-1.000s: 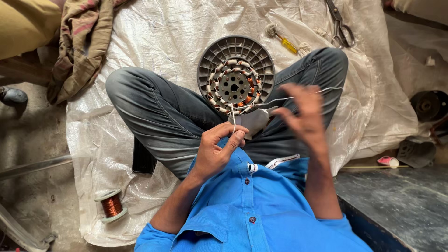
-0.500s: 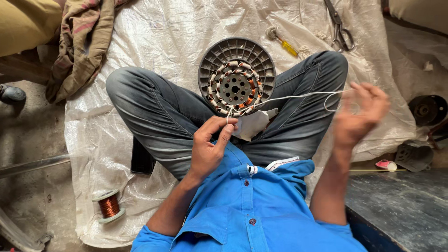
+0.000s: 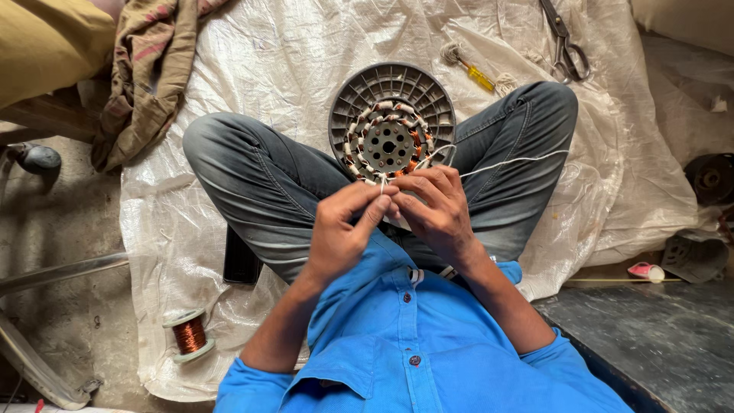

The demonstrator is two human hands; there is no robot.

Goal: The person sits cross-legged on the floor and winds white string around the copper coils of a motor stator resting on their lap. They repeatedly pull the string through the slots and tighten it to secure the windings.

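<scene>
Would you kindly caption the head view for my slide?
Both hands, left hand and right hand, pinch white thread at a round grey wound stator.

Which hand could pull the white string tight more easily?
Probably the right hand. The white string runs out to that side over the knee, so it has a free pull. The left hand is pinching at the edge of the round grey motor part, steadying things there.

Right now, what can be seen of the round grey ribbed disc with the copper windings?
The round grey ribbed disc rests tilted between the person's crossed legs. Its rim looks like moulded plastic; inside, a ring of copper coils bound in white cord surrounds a perforated metal hub. The left hand and right hand pinch white thread at its lower edge.
</scene>
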